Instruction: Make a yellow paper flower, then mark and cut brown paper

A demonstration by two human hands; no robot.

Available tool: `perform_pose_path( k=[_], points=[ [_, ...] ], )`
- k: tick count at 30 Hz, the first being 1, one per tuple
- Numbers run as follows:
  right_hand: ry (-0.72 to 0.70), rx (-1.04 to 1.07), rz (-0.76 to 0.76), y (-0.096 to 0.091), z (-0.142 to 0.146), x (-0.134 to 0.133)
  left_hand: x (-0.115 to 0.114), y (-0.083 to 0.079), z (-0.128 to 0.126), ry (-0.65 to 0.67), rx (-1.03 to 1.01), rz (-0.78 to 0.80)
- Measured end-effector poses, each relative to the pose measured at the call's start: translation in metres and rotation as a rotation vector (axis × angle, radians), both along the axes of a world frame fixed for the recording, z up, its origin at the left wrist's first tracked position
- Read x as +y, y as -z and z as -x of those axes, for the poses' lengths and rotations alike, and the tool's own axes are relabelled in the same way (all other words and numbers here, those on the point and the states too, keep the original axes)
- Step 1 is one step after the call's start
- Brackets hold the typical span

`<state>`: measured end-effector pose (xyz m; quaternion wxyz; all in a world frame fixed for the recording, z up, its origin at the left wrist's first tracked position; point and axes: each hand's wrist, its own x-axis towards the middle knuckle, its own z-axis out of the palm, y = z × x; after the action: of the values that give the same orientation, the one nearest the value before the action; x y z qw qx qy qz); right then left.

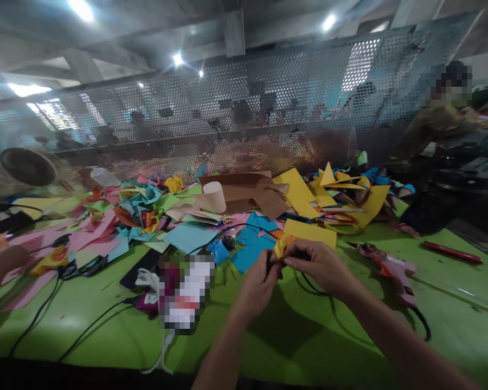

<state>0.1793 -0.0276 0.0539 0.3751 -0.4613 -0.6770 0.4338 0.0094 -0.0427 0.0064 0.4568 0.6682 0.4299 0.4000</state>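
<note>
Between my two hands is a small folded piece of yellow paper (283,245), held just above the green table. My left hand (264,273) pinches its lower left side with bent fingers. Thumb and fingers of my right hand (313,260) close on it from the right. Behind my hands lie a flat yellow sheet (313,233) and blue paper (252,244). A pink glue gun (394,271) rests on the table to the right of my right hand. The fingertips partly hide the folded piece.
Piles of coloured paper (106,216) and brown sheets (244,189) spread along the back. A phone (191,295) with a white cable, a power strip (150,300) and black cords lie left. A red pen (451,252) lies right. Another person's hand (0,265) shows at far left.
</note>
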Motion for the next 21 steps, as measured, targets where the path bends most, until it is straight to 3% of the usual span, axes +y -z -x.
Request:
perform_pose_path(
  k=[13, 21],
  points=[
    [-0.003, 0.047, 0.016, 0.0068, -0.0007, 0.0018, -0.0005, -0.0031, 0.0008, 0.006, 0.006, 0.018],
    [0.000, 0.029, 0.034, 0.0017, -0.0033, 0.0000, -0.0030, -0.0056, 0.0015, 0.026, 0.004, 0.041]
  ],
)
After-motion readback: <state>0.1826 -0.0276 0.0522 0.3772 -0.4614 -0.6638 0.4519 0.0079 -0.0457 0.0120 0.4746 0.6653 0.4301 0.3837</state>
